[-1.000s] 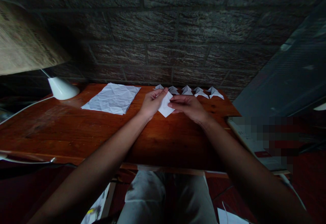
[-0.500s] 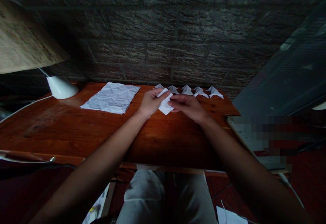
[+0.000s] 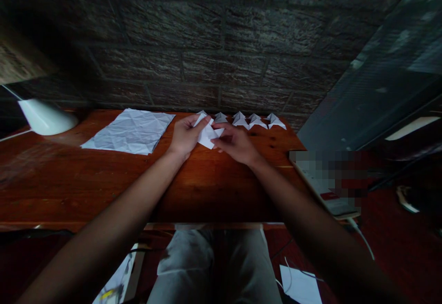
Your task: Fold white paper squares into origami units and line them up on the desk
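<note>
A small folded white paper [image 3: 206, 136] is held above the wooden table between both hands. My left hand [image 3: 185, 134] is closed on its left side, the thumb across the front. My right hand [image 3: 238, 143] pinches a flap that sticks out at the right edge. Just behind the hands stands a row of several folded paper pieces [image 3: 240, 119] with pointed tops, near the wall. To the left lies a stack of creased white sheets [image 3: 129, 131], flat on the table.
The wooden table [image 3: 86, 184] runs along a stone-block wall [image 3: 200, 27]. A white lamp base [image 3: 48, 117] stands at the left. Right of the table is a pale, partly blurred object [image 3: 317, 184]. A white sheet [image 3: 300, 283] and cords lie on the floor below.
A flap of the folded paper now stands out to the right, pulled open by my right hand. The camera view has turned a little to the right.
</note>
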`<state>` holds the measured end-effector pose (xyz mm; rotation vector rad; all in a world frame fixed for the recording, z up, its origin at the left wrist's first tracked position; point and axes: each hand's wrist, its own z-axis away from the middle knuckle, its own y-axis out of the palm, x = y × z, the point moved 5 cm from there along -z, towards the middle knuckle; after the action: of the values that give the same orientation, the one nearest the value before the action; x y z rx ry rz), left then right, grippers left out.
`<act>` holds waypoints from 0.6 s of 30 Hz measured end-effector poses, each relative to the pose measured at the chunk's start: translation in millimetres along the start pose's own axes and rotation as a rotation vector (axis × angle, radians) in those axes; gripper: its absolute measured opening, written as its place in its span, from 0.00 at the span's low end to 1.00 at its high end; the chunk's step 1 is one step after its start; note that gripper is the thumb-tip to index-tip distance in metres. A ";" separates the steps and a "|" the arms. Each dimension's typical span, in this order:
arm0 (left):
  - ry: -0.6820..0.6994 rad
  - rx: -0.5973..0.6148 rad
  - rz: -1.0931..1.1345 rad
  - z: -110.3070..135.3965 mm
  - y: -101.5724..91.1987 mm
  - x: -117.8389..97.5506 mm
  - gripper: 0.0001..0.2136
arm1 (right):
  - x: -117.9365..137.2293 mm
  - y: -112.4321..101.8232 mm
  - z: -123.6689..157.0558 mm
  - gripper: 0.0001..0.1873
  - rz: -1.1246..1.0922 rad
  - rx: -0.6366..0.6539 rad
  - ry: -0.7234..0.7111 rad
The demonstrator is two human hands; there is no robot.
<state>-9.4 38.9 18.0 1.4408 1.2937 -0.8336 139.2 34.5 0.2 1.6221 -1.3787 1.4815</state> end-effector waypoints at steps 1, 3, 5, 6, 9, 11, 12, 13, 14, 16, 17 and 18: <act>-0.011 -0.006 0.019 -0.5 0.0 1.3 0.13 | -1.4 -0.1 -0.4 0.29 -0.004 -0.020 0.009; -0.038 -0.006 0.054 -1.1 0.7 3.1 0.13 | -2.9 -0.9 -1.2 0.33 -0.058 -0.065 0.027; -0.065 -0.005 0.091 -1.5 1.5 3.7 0.14 | -2.4 -1.2 -1.8 0.33 -0.133 -0.082 0.046; -0.078 -0.006 0.111 -1.7 1.6 3.7 0.14 | -1.5 -0.8 -1.9 0.31 -0.162 -0.076 0.054; -0.113 -0.012 0.165 -2.2 1.2 3.5 0.15 | 2.9 1.6 -1.4 0.21 -0.217 -0.039 0.065; -0.133 -0.018 0.185 -2.6 0.5 3.8 0.15 | 5.0 2.9 -0.7 0.18 -0.255 -0.037 0.071; -0.139 -0.021 0.189 -2.7 0.1 4.0 0.15 | 5.5 3.7 -0.4 0.18 -0.274 -0.038 0.076; -0.142 -0.024 0.189 -3.0 -0.3 4.2 0.15 | 5.7 4.4 -0.3 0.18 -0.294 -0.039 0.082; -0.142 -0.024 0.187 -3.2 -0.7 4.6 0.15 | 5.8 5.0 -0.3 0.18 -0.312 -0.038 0.089; -0.137 -0.016 0.183 -4.1 -1.4 5.5 0.14 | 6.0 4.6 -0.7 0.18 -0.348 -0.044 0.097; -0.136 -0.011 0.185 -4.7 -1.8 6.2 0.14 | 6.3 3.2 -1.2 0.19 -0.368 -0.057 0.098; -0.134 -0.008 0.189 -5.3 -2.3 7.0 0.14 | 6.5 1.3 -1.6 0.20 -0.388 -0.076 0.100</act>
<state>-10.9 45.9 12.5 1.4502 1.0425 -0.7834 136.5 33.4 6.4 1.6313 -0.9846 1.2459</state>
